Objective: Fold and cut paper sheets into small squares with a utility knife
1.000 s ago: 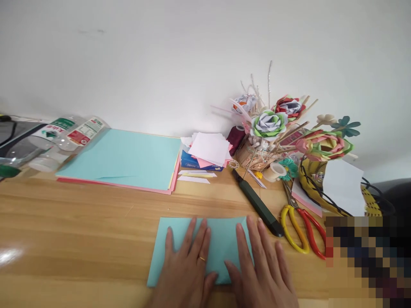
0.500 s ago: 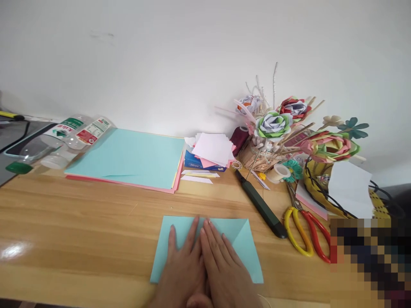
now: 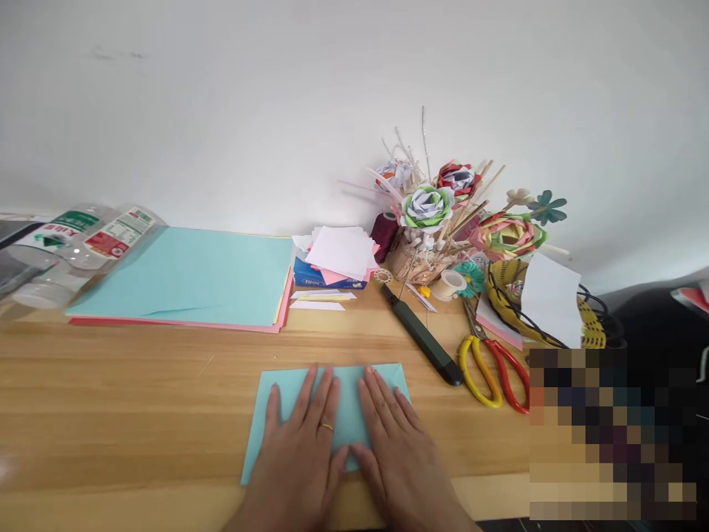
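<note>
A sheet of light blue paper lies on the wooden table with a crease near its upper right corner. On its left half rests my left hand, palm down, fingers stretched and a ring on one of them. My right hand presses flat on the right half, covering much of that side. Both thumbs point toward each other near the lower edge, and a strip of blue paper shows between the hands. Neither hand grasps anything.
Behind lie a stack of coloured paper, plastic bottles and a blue box under paper squares. To the right are a dark green-handled tool, scissors, paper flowers and a yellow basket.
My hands, which were side by side at the paper's middle, have spread apart, the right one sliding rightward over the sheet. The whole view has shifted toward the right.
</note>
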`<state>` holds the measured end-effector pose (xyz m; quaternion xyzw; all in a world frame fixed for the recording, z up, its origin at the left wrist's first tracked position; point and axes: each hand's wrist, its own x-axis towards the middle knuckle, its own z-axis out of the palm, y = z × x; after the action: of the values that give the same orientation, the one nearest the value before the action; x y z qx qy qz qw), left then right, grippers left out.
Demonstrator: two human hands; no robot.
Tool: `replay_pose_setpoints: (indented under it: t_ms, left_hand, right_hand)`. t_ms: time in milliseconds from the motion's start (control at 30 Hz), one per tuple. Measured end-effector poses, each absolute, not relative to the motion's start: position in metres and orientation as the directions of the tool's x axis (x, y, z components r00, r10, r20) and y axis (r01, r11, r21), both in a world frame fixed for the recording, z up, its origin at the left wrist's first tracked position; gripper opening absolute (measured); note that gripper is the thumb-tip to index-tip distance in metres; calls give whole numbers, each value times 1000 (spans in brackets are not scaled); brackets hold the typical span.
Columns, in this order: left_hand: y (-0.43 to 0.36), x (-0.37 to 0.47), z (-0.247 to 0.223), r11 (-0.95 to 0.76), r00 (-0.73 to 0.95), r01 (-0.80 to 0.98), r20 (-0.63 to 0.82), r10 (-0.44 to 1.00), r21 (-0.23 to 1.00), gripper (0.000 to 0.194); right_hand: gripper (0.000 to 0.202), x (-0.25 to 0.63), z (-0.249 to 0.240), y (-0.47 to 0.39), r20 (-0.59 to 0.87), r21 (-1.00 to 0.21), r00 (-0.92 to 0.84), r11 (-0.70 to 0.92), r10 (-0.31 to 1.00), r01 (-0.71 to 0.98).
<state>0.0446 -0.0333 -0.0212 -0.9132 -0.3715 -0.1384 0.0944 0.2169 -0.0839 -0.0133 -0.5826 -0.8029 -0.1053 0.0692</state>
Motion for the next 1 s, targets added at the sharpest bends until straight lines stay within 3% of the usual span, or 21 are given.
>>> replay_pose_setpoints:
  t_ms: [400,567,733,833,900,1000]
  left_hand:
    - [-27,-31,-7,-597,592,793,381,710,-119,58]
    - [-38,-2,1,-845,818,520,358,450,-123,41]
    - [-38,33,-3,-851,820,520,321,474,-71,41]
    - [-37,34,-6,-851,822,523,295,488,-50,40]
    - [-37,31,-7,-865,837,500,288,466,-54,40]
    - [-38,29,-7,-876,852,478,275,445,-67,42]
  right_hand:
    - [52,212,-9,-87,221,76,-246,235,944,969]
    - [51,217,-4,-69,197,72,-241,231,950,970]
    - [52,219,8,-56,254,104,-180,158,950,982]
    - [49,207,7,-74,303,142,-297,265,906,954]
    - [58,198,3,-89,305,143,-382,355,872,924]
    - [70,195,-2,-104,292,118,-378,359,878,926]
